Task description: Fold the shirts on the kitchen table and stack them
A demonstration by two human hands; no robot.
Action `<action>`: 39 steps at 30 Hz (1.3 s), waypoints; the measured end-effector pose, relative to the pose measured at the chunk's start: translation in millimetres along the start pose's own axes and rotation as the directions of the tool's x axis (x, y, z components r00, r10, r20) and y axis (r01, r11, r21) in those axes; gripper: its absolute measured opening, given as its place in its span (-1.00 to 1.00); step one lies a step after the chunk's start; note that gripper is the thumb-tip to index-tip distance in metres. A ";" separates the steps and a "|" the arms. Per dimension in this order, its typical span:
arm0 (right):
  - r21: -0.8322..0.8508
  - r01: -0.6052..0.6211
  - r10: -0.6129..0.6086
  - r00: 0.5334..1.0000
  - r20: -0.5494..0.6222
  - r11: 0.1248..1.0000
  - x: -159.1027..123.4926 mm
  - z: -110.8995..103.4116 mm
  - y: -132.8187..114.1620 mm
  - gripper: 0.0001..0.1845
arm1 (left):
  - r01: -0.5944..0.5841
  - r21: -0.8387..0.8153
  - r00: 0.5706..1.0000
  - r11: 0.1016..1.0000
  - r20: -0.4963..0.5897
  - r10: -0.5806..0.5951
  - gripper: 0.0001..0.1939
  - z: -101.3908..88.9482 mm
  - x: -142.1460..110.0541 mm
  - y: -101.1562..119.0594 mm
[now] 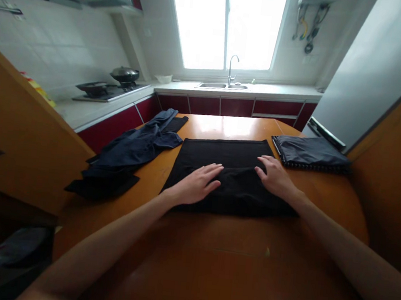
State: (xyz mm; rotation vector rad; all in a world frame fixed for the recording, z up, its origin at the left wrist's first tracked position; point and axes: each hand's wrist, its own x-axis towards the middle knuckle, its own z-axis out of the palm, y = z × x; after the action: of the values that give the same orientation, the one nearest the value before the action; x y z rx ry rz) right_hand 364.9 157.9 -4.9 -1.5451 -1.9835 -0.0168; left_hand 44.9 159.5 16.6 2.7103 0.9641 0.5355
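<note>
A black piece of cloth (pixel 227 153), probably a garment folded into a rough rectangle, lies flat on the wooden table (pixel 210 261). Over its left middle is my left hand (pixel 197 184), palm down with the fingers stretched out and the thumb apart. My right hand (pixel 274 177) is over the cloth's right side, fingers spread and slightly bent. Neither hand grips anything; whether the palms press on the fabric I cannot tell. A slight crease runs across the cloth between the two hands.
Dark blue and black clothes (pixel 129 149) lie loosely heaped at the table's left. A neat stack of folded dark garments (pixel 311 152) sits at the right edge. Beyond are a counter with a sink (pixel 212 85), a stove (pixel 111 94) with pans, and a tall grey fridge (pixel 374 68).
</note>
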 end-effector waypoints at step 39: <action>-0.177 0.035 -0.016 0.993 0.113 0.984 -42.5 3.7 -48.8 -0.37 | 0.235 0.293 0.972 0.927 -0.042 -0.233 -0.36 13.7 -30.0 -4.4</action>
State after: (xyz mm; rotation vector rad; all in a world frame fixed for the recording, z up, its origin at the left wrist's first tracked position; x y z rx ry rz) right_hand 325.5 106.7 -10.7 -1.6647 -2.1386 -0.1248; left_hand 26.5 142.5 -5.3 2.7867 1.4526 0.3789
